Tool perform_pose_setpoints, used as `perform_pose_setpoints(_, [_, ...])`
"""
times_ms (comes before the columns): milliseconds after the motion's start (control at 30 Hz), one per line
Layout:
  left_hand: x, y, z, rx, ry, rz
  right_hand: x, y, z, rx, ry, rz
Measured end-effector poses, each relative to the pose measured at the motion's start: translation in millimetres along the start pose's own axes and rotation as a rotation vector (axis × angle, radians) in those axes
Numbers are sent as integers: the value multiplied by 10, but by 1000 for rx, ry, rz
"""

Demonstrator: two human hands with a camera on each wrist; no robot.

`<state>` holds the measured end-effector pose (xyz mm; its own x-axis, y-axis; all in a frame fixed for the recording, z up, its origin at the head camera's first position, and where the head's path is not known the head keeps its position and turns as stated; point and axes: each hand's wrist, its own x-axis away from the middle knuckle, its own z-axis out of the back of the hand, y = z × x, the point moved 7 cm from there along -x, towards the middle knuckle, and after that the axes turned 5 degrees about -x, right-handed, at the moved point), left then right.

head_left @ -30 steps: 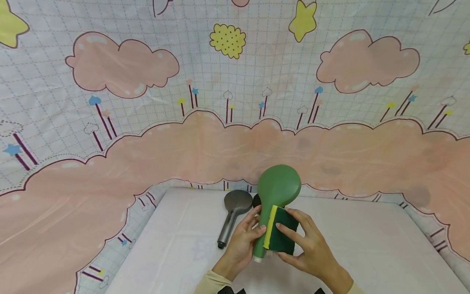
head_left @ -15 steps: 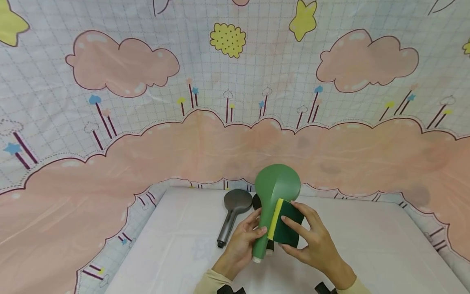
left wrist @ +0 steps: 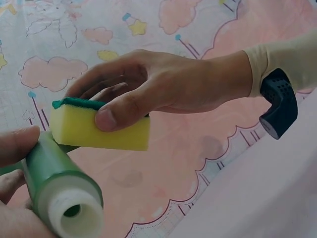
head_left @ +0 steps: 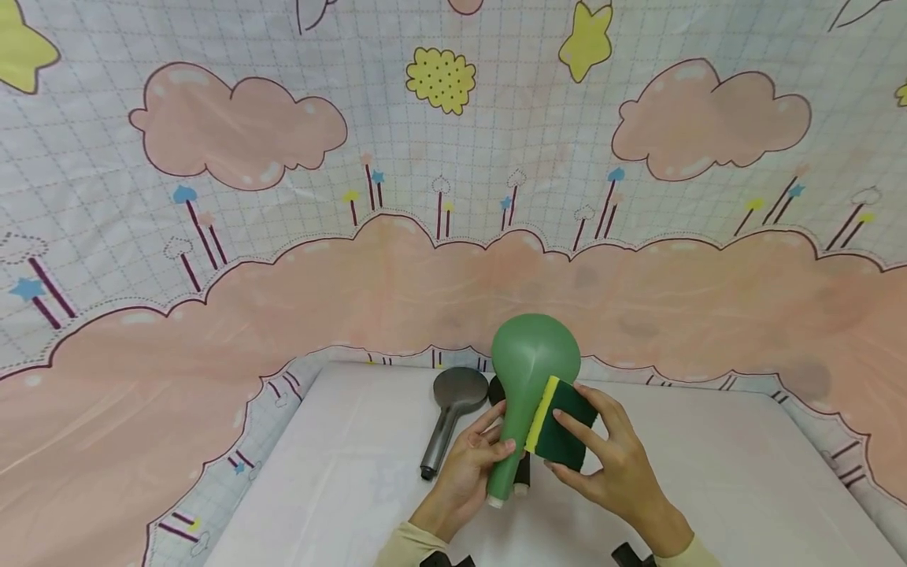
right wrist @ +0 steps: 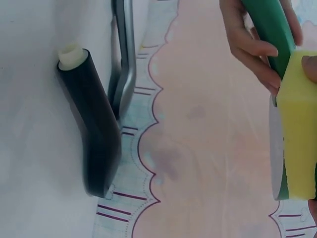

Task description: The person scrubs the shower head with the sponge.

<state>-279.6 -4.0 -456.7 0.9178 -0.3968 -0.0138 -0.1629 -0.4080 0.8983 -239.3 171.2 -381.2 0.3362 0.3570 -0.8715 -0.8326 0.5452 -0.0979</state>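
Note:
A green shower head (head_left: 535, 350) is held up over the table by its handle, which my left hand (head_left: 468, 468) grips. Its pale threaded end (left wrist: 74, 210) faces the left wrist camera. My right hand (head_left: 620, 465) pinches a sponge (head_left: 564, 425) with a yellow foam side and a dark green scouring side. In the head view the sponge's yellow edge lies against the right side of the handle, just below the round head. The right wrist view shows the yellow foam (right wrist: 299, 124) beside the green handle, the sponge covering part of the head.
On the white table (head_left: 340, 457) lies a grey shower head (head_left: 459, 390), left of the hands. A black shower head (right wrist: 91, 124) lies near it, mostly hidden behind the green one in the head view. A patterned cloth (head_left: 397, 276) rises behind the table.
My right hand has slid the sponge up and to the right along the green shower head, tilting it. The green shower head has turned slightly in my left hand, which stays in place.

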Motion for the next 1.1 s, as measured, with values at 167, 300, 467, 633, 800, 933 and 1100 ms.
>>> perform_pose_setpoints(167, [-17,3,-19,-3,-2,-9,8,-33,-31,-18,-8,4])
perform_pose_setpoints(300, [-29,3,-22,1,6,-7,16,-74,-60,-20,-31,-6])
perform_pose_setpoints(467, [-31,20,-32,11,1,-10,33,-133,-86,-31,-46,-12])
perform_pose_setpoints(633, [-25,27,-39,26,-12,-13,61,-204,-144,-61,-56,1])
perform_pose_setpoints(800, [-42,23,-29,38,1,-8,97,-265,-200,-83,-55,22])
perform_pose_setpoints(933, [-59,15,-13,38,21,3,134,-304,-240,-93,-62,30])
perform_pose_setpoints(1100, [-88,2,20,43,58,-1,173,-333,-274,-89,-83,19])
